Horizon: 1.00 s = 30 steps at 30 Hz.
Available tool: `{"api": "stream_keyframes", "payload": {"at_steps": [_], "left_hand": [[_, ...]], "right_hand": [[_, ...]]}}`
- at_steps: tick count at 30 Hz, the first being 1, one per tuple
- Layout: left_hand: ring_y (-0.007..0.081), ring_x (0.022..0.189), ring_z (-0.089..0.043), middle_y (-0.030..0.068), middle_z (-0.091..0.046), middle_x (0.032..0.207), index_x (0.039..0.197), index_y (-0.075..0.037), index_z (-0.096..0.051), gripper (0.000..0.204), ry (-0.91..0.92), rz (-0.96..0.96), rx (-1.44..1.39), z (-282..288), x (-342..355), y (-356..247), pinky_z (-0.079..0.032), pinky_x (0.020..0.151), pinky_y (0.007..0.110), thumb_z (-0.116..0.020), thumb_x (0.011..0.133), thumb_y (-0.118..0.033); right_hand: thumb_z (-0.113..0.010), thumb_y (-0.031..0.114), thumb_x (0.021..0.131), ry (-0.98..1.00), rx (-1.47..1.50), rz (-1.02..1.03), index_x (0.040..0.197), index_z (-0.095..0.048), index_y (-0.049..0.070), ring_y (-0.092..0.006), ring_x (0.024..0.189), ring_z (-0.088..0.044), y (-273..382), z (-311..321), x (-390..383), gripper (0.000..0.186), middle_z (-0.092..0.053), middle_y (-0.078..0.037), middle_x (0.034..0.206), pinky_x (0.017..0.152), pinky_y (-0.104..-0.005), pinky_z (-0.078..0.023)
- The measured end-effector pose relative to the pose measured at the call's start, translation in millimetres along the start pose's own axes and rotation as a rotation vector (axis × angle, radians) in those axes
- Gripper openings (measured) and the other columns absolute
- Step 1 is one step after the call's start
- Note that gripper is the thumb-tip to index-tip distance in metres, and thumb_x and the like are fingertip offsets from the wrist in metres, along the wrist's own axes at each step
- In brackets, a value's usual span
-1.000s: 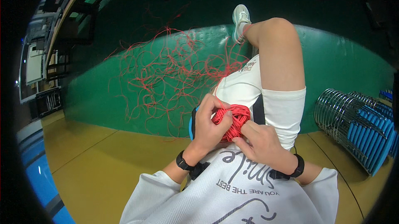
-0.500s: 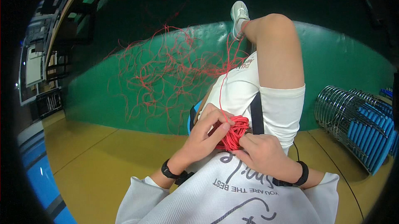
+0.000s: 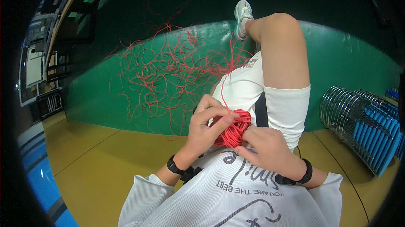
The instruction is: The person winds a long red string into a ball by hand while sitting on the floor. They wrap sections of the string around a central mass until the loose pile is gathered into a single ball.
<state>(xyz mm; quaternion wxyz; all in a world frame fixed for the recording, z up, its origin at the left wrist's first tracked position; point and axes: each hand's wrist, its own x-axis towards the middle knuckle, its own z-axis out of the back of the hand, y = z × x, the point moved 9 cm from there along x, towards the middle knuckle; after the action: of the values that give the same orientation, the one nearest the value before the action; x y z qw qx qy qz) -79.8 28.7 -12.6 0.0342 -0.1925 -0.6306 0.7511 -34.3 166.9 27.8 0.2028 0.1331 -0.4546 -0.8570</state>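
Note:
A wound ball of red cord point(image 3: 233, 133) sits between my hands, just above my lap. My left hand point(image 3: 209, 122) presses against its left side, thumb and index finger pinching the strand that runs up from the ball. Around the right side of the ball, the fingers of my right hand point(image 3: 263, 145) are closed, partly hidden by the cord. That strand passes over my white shorts to a loose red tangle point(image 3: 164, 73) spread on the green floor. Some loops lie beside my shoe point(image 3: 243, 16).
Metal-framed folding chairs point(image 3: 363, 128) with blue parts stand in a row at the right. Dark racks or furniture point(image 3: 80, 24) line the far left. Yellow flooring point(image 3: 93, 168) meets the green floor point(image 3: 93, 104) in front of me.
Both hands and the cord ball have shifted slightly upward. The left hand's fingers have lifted a little, still on the strand. The tangle's outer loops have moved slightly.

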Motion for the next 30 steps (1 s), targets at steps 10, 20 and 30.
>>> {"api": "stream_keyframes", "payload": {"at_steps": [10,20,30], "left_hand": [[0.0180,0.093,-0.047,0.0038,-0.047,0.096,0.099,-0.010,-0.078,0.021,0.135,-0.129,0.118,-5,10,-25,-0.040,0.086,0.030,-0.075,0.078,-0.010],[0.0205,0.088,-0.046,0.0065,-0.046,0.090,0.076,-0.003,-0.058,0.016,0.069,-0.253,0.252,-9,14,-28,-0.040,0.079,0.031,-0.073,0.076,-0.007],[0.0250,0.087,-0.053,0.0112,-0.050,0.090,0.073,-0.002,-0.055,0.017,-0.018,-0.354,0.359,-7,13,-27,-0.043,0.077,0.035,-0.071,0.076,-0.004]], "right_hand": [[-0.069,0.011,0.086,-0.088,0.392,-0.264,0.092,-0.059,0.002,-0.0245,0.063,-0.065,-25,-2,0,0.015,-0.062,-0.011,0.081,0.057,-0.0361,-0.051],[-0.062,0.005,0.091,-0.173,0.457,-0.331,0.094,-0.059,-0.002,-0.0179,0.065,-0.062,-43,4,7,0.009,-0.061,-0.012,0.082,0.059,-0.0288,-0.048],[-0.062,0.009,0.093,-0.109,0.688,-0.446,0.098,-0.056,-0.001,-0.0146,0.065,-0.064,-55,-21,-9,0.012,-0.063,-0.011,0.083,0.058,-0.0290,-0.050]]}}
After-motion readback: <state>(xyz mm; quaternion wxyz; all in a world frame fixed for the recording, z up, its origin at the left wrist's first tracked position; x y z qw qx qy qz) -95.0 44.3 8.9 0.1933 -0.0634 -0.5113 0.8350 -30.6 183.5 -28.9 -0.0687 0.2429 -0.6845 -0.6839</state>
